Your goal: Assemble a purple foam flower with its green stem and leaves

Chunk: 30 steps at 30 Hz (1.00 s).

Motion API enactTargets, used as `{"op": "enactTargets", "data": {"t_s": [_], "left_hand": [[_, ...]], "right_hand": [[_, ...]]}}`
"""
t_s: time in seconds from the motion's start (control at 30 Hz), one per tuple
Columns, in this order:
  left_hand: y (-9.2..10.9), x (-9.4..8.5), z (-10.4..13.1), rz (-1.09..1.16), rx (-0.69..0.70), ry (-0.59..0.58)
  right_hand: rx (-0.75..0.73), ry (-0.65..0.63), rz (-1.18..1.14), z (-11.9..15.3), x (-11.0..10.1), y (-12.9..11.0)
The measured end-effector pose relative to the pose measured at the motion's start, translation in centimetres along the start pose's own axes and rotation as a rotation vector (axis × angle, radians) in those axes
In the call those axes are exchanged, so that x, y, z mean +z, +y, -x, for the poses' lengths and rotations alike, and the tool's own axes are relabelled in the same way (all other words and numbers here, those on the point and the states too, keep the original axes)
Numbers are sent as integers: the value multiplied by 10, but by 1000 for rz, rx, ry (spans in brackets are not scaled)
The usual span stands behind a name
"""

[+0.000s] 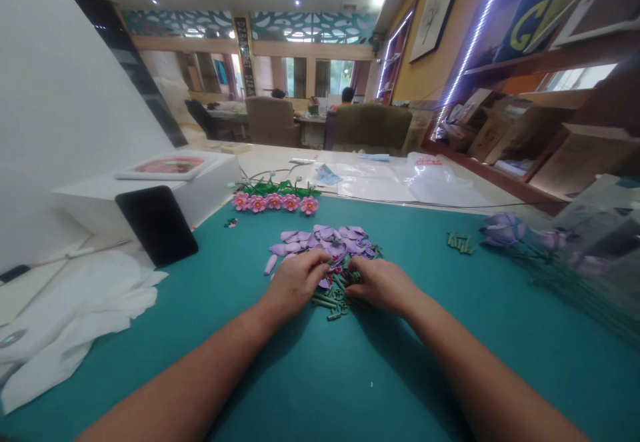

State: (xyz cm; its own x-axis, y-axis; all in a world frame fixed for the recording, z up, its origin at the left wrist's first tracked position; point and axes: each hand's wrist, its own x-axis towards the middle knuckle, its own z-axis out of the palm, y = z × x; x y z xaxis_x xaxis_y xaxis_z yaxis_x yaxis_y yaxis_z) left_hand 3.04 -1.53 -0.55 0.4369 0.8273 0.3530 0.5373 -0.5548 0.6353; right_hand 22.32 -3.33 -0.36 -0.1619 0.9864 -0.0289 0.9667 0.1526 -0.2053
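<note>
A heap of purple petal pieces [327, 234] lies in the middle of the green mat [400, 389]. On its near side are small green pieces [334, 317], some rod-shaped and some ring-like, with a few red bits among them. My left hand [295, 281] reaches into the heap's left part, thumb and fingertips drawn together; what they pinch, if anything, is too small to make out. Opposite it, my right hand [383, 283] curls its fingers around the green pieces at the heap's right side. Its fingertips are partly hidden among them.
Pink toy flowers [274, 202] with green leaves lie at the mat's far edge. A black tablet-like panel [157, 225] leans against a white box [210, 179] at left, near white crumpled sheeting [90, 302]. Small green rods [460, 243] and purple flowers [503, 230] are at right.
</note>
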Motion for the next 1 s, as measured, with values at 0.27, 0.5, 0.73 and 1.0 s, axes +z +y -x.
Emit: {"op": "enactTargets", "data": {"t_s": [0.27, 0.5, 0.73, 1.0], "left_hand": [[2, -1, 1, 1, 8, -9], [2, -1, 0, 2, 15, -8], [3, 0, 0, 16, 3, -23], [2, -1, 0, 22, 3, -36]], "right_hand": [[28, 92, 27, -3, 13, -1], [69, 111, -136, -8, 5, 14], [156, 154, -212, -14, -2, 29], [-1, 198, -97, -15, 0, 28]]}}
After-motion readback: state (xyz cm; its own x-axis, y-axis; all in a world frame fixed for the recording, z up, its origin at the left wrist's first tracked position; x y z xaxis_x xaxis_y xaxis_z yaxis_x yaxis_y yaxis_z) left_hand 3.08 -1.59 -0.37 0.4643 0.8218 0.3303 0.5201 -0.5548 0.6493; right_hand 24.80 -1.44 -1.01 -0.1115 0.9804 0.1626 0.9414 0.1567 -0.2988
